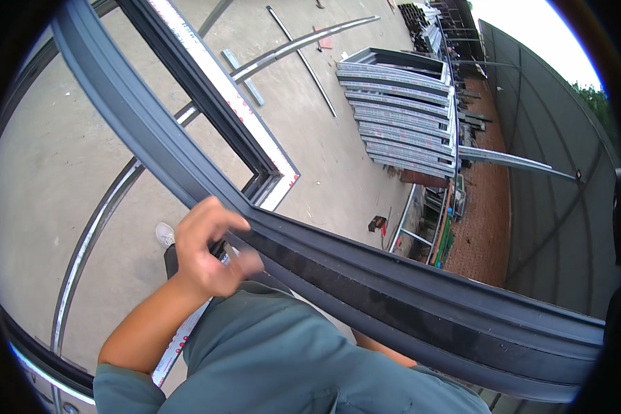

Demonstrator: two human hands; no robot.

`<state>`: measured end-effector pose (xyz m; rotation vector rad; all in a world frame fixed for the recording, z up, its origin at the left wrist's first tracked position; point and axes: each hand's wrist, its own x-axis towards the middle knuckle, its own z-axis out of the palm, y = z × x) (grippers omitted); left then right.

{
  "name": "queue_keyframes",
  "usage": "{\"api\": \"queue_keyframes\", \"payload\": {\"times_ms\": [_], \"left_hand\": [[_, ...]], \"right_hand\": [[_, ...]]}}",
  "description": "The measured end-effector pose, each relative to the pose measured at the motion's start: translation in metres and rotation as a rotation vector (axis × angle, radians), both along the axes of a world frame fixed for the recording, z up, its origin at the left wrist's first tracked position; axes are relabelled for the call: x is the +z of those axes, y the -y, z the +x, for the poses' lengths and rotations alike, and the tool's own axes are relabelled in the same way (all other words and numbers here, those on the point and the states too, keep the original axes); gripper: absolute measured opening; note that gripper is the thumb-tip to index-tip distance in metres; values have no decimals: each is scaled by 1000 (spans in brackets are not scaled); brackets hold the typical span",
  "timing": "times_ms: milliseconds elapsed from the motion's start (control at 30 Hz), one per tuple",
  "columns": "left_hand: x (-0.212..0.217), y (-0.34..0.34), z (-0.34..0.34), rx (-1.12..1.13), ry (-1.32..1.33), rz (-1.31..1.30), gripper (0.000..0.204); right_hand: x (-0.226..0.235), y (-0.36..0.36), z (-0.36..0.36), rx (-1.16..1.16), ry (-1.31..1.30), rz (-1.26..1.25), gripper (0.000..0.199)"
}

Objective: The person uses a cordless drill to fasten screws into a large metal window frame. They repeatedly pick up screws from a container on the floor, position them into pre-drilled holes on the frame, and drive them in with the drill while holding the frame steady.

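Observation:
My left hand [210, 252] is raised at the inner corner of a dark grey metal window frame [310, 252]. Its fingers curl forward, with a gap between them and the thumb; motion blurs the tips. No held thing can be made out there. The frame's long bars meet near this hand, one running up to the left, the other down to the right across my front. Part of my right forearm [383, 348] shows below the right-hand bar, which hides the hand. Beyond the corner lies another frame [283, 181] edged with white protective film.
A stack of film-wrapped frames [407, 117] stands at the upper right. Loose metal bars [303, 48] lie across the concrete floor. A black and red tool [377, 223] rests on the ground beyond the frame. Brick paving and a tall grey metal wall [545, 152] border the right.

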<state>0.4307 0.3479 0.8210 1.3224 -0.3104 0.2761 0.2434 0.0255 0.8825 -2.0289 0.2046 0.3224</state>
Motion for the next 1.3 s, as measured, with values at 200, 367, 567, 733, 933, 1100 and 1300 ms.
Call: {"api": "queue_keyframes", "payload": {"times_ms": [200,367,567,733,933,1100,1300], "left_hand": [[15,-14,-37,-36,-821,-737,28],[31,-17,-74,-88,-802,-1073,46],[53,14,-111,-8,-678,-1104,51],[75,48,-135,145,-581,-1021,41],[62,90,-158,302,-698,-891,32],[30,120,-168,330,-870,-706,27],[27,162,-176,337,-900,-777,21]], "right_hand": [[-5,7,23,146,69,41,50],[-11,3,47,338,160,97,51],[-7,12,63,465,211,115,55],[-25,36,67,479,148,135,45],[-37,71,76,583,117,-3,13],[-34,91,72,590,147,73,26],[-22,108,65,590,77,221,26]]}}
